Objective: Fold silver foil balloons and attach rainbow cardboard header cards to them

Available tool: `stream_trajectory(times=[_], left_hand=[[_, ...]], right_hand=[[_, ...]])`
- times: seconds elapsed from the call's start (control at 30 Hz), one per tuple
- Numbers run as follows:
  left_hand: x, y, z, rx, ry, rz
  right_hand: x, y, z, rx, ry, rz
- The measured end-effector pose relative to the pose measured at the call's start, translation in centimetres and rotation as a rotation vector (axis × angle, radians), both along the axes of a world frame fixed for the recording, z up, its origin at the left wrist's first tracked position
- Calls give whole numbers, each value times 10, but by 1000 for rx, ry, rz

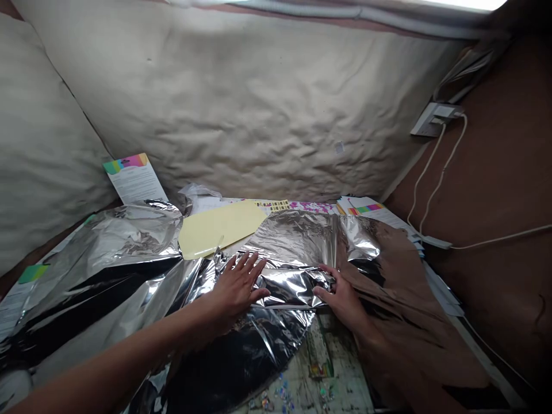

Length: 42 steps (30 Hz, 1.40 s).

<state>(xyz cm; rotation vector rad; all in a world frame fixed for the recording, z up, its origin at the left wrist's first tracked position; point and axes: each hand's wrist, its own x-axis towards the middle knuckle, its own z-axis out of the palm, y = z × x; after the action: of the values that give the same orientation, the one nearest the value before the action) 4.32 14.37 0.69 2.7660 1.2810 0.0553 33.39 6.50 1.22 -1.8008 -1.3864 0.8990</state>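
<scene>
A large silver foil sheet [297, 236] spreads over the table, folded in the middle, with shiny parts reaching far left and right. My left hand [237, 284] lies flat on the foil, fingers spread. At the right end of the folded strip, my right hand [340, 296] pinches the foil's edge between thumb and fingers. Behind my left hand lies a yellow paper sheet [219, 227], partly covered by the foil.
Printed cards with coloured tops stand at the back left [135, 179] and lie at the back right [362, 208]. A socket [436, 119] with white cables hangs on the right wall. Small bits [282, 394] dot the worn tabletop [345, 368] in front.
</scene>
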Motion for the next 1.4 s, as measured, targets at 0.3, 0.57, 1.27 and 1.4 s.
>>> stream_trajectory(times=[0.3,0.57,1.27,1.4], left_hand=[[-1,6,-6,24,-17,-13],[-17,23,10,-86,20,-51],[-37,28,27,-58,-32,151],[-18,17,30,56,-23,18]], right_hand=[[-49,-11,47,564,-820,271],[-56,19,4,165,-819,504],[-52,-1,-17,131,-865,348],[-52,0,-19,112,-843,340]])
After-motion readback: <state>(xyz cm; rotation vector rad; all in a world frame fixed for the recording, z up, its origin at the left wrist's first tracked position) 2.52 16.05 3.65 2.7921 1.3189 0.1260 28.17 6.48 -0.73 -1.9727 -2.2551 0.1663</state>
